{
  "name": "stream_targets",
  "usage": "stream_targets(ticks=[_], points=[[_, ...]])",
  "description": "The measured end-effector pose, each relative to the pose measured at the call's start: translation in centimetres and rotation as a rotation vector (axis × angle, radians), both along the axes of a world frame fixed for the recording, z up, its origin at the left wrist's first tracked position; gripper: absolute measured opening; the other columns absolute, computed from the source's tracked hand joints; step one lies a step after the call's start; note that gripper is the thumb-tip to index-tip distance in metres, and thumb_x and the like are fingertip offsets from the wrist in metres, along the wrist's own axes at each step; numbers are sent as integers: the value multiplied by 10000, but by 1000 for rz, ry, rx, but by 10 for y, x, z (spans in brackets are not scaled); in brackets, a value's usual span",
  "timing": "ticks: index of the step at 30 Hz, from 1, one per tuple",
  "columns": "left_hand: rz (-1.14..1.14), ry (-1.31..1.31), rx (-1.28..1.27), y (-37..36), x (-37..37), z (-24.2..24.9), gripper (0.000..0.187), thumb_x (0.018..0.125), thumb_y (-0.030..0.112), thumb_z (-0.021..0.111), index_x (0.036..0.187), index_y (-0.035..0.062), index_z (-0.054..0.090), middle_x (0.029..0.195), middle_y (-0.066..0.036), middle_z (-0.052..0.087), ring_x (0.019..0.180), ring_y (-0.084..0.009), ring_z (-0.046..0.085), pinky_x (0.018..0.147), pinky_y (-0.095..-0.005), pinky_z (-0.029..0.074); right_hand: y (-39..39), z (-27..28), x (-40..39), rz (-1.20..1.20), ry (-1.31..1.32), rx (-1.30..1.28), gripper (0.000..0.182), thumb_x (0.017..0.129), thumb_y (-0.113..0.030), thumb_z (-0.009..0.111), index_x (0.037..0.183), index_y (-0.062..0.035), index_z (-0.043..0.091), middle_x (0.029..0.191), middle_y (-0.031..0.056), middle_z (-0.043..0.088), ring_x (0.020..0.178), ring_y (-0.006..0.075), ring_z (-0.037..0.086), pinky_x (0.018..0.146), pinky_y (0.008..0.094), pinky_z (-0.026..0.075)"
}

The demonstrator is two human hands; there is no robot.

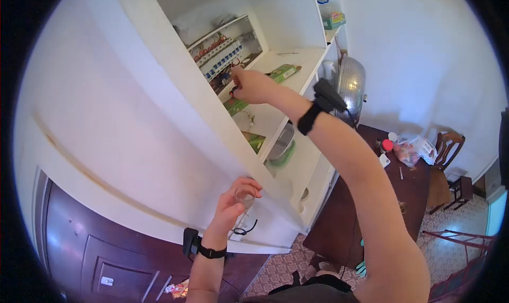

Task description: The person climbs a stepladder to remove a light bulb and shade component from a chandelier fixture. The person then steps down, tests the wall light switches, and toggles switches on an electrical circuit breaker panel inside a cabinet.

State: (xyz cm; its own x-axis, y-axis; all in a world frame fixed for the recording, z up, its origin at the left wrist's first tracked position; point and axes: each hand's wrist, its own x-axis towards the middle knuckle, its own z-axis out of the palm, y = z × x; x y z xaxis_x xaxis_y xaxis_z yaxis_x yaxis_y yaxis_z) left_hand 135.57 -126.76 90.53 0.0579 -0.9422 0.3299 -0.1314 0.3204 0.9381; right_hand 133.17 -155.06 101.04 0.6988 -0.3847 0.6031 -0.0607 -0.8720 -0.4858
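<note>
My right hand (252, 86) reaches into the white cabinet, its fingers bent together at the lower edge of an open electrical panel (225, 51) with blue breakers and red wires. Whatever the fingers grip is too small to make out. Lower down, my left hand (238, 199) curls around a clear, round object (245, 196) beside the cabinet's side wall; a thin black loop (246, 229) hangs just below it. Green packets (285, 72) lie on the shelf by the panel.
The cabinet side panel (212, 112) stands between my arms. A clear container (282, 144) sits on a lower shelf. To the right are a dark table (334, 213) with plastic bags (408, 152), a wooden chair (450, 144) and a red metal frame (461, 239). A dark door (106, 250) is at lower left.
</note>
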Motion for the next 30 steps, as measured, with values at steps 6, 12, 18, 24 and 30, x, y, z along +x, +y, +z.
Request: stream_targets(ticks=[6,12,18,24,30], points=[[66,-157,-13,7,-15,27,527,760,504,646,895,-5,653,1057,-137,553,1047,-239,516,942,-376,372,-11,-1,47,-15,78,-58,349,723,-154,627,1031,-45,504,889,189,648,875,378,626,746,465,485],[52,-211,19,-7,-21,42,407,743,355,669,945,1,654,1112,-119,554,1068,-236,517,955,-376,398,-19,-4,80,31,128,-73,382,739,-158,606,1075,-27,482,908,209,652,866,401,628,740,489,489],[70,-148,29,-5,-27,34,395,740,328,666,946,-10,663,1169,-116,537,1125,-226,472,956,-368,386,-19,-7,94,81,74,-63,452,750,-181,618,1129,-18,434,934,216,652,896,408,624,758,492,492],[138,-132,23,-7,-32,28,402,744,346,650,922,-15,665,1194,-115,543,1103,-222,473,970,-363,364,-29,-12,95,104,84,-71,527,770,-181,606,1204,28,392,980,233,646,925,397,626,783,482,500],[172,-191,-2,-9,-33,29,423,745,372,638,910,-16,663,1171,-119,571,1071,-212,479,933,-351,374,-22,-3,89,73,164,-78,614,800,-191,577,1300,77,344,989,247,644,914,388,633,789,476,509]])
